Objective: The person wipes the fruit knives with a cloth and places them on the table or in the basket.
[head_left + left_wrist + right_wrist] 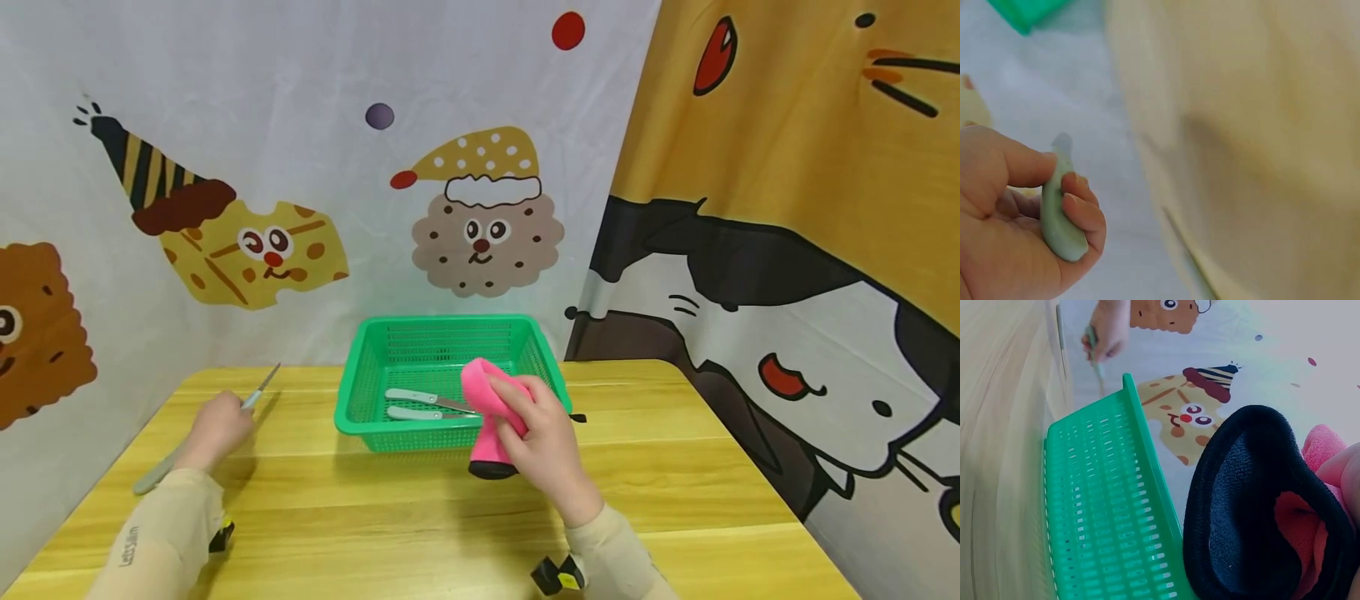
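Observation:
In the head view, my left hand is at the table's left side, gripping a knife with a pale green handle; its blade points forward and up. The left wrist view shows that handle between thumb and curled fingers. Another knife's pale handle lies on the table beside this hand. My right hand pinches a soft pink fabric piece, tube-like, with a black-edged opening, in front of the green basket. Inside the basket lie two knives with pale handles; the pink piece partly hides them.
The wooden table meets a printed curtain behind the basket and at both sides. A small black tip shows at the basket's right, its source hidden.

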`<state>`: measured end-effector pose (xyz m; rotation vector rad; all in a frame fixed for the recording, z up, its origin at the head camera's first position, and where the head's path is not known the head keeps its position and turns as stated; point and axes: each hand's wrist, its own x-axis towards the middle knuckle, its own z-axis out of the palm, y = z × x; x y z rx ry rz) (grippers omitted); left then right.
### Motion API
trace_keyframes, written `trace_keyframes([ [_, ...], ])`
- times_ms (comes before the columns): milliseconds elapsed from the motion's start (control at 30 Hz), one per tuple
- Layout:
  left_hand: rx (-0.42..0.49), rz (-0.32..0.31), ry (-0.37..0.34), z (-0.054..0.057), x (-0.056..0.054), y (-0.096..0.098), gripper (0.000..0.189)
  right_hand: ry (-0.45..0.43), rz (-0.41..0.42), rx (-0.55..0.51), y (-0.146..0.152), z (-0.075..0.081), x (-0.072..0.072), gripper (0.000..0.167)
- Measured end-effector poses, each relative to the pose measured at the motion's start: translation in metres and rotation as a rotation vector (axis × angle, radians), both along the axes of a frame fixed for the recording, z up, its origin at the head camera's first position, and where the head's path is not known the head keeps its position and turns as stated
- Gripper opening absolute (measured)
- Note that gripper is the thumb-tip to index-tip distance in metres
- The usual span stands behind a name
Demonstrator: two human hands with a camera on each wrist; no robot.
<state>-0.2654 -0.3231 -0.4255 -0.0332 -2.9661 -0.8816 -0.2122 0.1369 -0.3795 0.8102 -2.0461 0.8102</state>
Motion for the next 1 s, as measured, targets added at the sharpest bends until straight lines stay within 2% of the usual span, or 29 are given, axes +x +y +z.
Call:
trace_keyframes([
  [100,0.09,0.006,0.073,0.014,0.002,0.019,0.03,0.009,0.004,-0.005,-0.002,0.001,0.0,0.046],
  [233,0.168,0.016,0.19,0.035,0.009,0.048,0.033,0.022,0.013,-0.015,-0.004,0.003,0.001,0.047],
  [367,0.309,0.01,0.251,0.053,0.018,0.076,0.035,0.018,0.019,-0.025,-0.005,0.006,0.002,0.046],
  [467,0.486,-0.038,0.243,0.062,0.024,0.095,0.035,0.017,0.026,-0.035,-0.006,0.008,0.002,0.045],
  [567,0.67,-0.112,0.206,0.068,0.03,0.112,0.035,0.034,0.038,-0.044,-0.008,0.009,0.003,0.045],
  [633,0.759,-0.165,0.184,0.072,0.035,0.123,0.035,0.054,0.046,-0.051,-0.009,0.01,0.003,0.045],
  [800,0.864,-0.252,0.167,0.077,0.046,0.148,0.036,0.102,0.057,-0.066,-0.01,0.012,0.004,0.047],
  [1000,0.937,-0.368,0.161,0.073,0.05,0.176,0.034,0.134,0.053,-0.056,-0.012,0.013,0.007,0.049],
])
